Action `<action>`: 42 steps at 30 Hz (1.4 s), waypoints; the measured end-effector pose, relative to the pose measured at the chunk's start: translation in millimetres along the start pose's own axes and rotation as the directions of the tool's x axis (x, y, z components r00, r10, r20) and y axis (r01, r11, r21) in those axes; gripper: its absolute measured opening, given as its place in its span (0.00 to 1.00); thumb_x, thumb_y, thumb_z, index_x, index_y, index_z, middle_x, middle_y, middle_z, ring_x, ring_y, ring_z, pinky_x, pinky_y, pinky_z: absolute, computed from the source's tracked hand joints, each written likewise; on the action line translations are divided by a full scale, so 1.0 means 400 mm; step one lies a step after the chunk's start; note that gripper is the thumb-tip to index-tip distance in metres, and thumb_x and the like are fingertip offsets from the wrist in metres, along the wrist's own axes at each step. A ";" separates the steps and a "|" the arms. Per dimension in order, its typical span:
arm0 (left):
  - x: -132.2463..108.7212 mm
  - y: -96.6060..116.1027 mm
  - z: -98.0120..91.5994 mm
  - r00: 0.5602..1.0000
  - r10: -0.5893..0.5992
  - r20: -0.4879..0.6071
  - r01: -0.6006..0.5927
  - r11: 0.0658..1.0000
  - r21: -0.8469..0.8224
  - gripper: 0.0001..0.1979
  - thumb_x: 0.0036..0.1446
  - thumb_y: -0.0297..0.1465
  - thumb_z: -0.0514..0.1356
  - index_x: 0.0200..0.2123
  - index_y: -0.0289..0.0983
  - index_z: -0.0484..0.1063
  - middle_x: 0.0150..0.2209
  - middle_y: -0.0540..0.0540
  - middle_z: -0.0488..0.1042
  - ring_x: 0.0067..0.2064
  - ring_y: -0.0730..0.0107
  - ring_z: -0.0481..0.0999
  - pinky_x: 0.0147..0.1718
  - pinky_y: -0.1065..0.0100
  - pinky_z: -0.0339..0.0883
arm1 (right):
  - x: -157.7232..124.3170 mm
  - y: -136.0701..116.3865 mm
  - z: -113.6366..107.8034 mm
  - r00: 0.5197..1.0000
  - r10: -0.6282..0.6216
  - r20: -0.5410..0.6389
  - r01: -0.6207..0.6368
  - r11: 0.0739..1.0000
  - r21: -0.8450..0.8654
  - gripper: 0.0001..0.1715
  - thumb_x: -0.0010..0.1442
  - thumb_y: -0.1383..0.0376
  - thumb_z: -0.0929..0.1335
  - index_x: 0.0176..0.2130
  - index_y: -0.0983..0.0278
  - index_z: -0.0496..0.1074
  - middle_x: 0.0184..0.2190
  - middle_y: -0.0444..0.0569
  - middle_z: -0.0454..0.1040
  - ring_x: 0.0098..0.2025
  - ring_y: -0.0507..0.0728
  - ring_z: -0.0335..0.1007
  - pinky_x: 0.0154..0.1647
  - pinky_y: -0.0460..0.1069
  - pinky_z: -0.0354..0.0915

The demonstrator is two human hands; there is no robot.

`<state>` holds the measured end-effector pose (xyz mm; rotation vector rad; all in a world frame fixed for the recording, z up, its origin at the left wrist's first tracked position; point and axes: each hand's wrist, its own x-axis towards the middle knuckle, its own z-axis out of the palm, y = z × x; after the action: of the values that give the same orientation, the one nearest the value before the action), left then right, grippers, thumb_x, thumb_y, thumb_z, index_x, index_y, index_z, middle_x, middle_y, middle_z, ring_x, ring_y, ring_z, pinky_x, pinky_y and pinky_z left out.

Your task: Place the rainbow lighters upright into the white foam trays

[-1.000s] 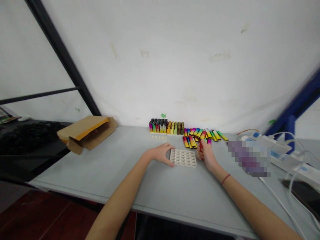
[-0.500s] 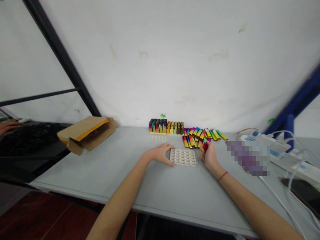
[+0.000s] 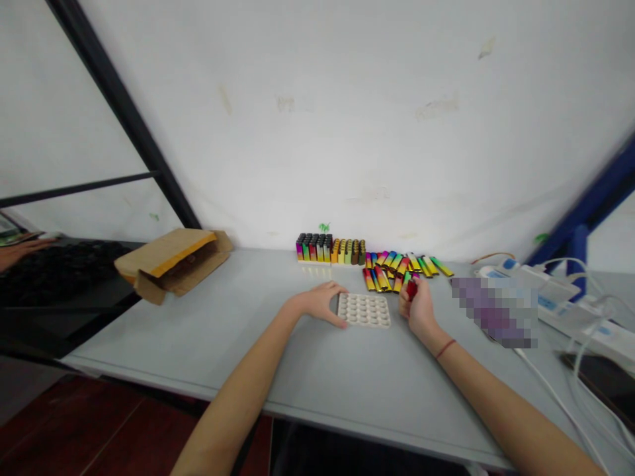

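Note:
A white tray (image 3: 364, 311) with rows of oval hollows lies flat on the table. My left hand (image 3: 322, 303) grips its left end, with the thumb at the near corner and the fingers at the far one. Just right of the tray, my right hand (image 3: 419, 307) is closed around a small red tube (image 3: 412, 289), mostly hidden by the fingers. Behind that hand lies a loose pile of shiny multicoloured tubes (image 3: 397, 264). Farther back stand upright black-topped tubes (image 3: 314, 248) in tight rows, beside a block of yellow, green and brown ones (image 3: 348, 252).
An open cardboard box (image 3: 173, 261) lies on the left. White power strips (image 3: 550, 291) with cables and a dark phone (image 3: 602, 380) occupy the right side, near a pixelated patch (image 3: 491, 311). Another person's hand (image 3: 22, 252) shows at far left over a dark heap (image 3: 74, 271).
Both hands keep nearly the same pose, the left on the tray and the right around the red tube. The view has shifted slightly. The other person's hand at far left has moved a little.

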<state>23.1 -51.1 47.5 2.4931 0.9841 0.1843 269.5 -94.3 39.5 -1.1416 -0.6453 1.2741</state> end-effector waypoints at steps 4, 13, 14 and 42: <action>0.000 0.004 -0.002 1.000 -0.021 0.014 0.020 1.000 0.016 0.42 0.37 0.49 0.70 0.54 0.37 0.63 0.52 0.40 0.65 0.54 0.51 0.65 0.55 0.61 0.57 | -0.001 0.000 -0.001 0.999 -0.019 -0.038 0.018 1.000 -0.016 0.29 0.57 0.43 0.54 0.16 0.59 0.48 0.08 0.35 0.42 0.09 0.46 0.35 0.09 0.44 0.35; -0.001 0.007 -0.002 1.000 -0.022 0.013 0.022 1.000 -0.001 0.42 0.37 0.48 0.70 0.54 0.36 0.63 0.52 0.40 0.65 0.54 0.50 0.65 0.55 0.59 0.57 | -0.004 -0.005 -0.005 1.000 0.025 -0.001 -0.025 0.998 0.059 0.27 0.59 0.50 0.53 0.15 0.59 0.48 0.07 0.36 0.41 0.09 0.46 0.33 0.09 0.44 0.34; -0.001 0.007 -0.002 1.000 -0.023 0.013 0.023 1.000 -0.001 0.42 0.37 0.48 0.70 0.54 0.37 0.63 0.52 0.40 0.65 0.54 0.50 0.65 0.55 0.59 0.57 | -0.004 -0.004 -0.005 1.000 0.021 -0.003 -0.021 0.998 0.057 0.27 0.59 0.50 0.53 0.15 0.59 0.48 0.07 0.36 0.41 0.09 0.46 0.33 0.09 0.44 0.34; 0.021 0.063 0.036 0.995 0.088 -0.044 -0.083 0.992 0.093 0.42 0.40 0.51 0.68 0.55 0.37 0.63 0.52 0.39 0.66 0.55 0.49 0.64 0.55 0.56 0.55 | -0.042 0.049 0.028 0.661 -0.459 0.594 0.748 0.474 -0.465 0.14 0.59 0.59 0.66 0.43 0.62 0.70 0.39 0.50 0.77 0.39 0.56 0.75 0.42 0.51 0.70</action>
<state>49.0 -66.9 45.9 2.6276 0.9245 0.2318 247.7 -108.9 29.1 -1.0400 -1.7959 0.5795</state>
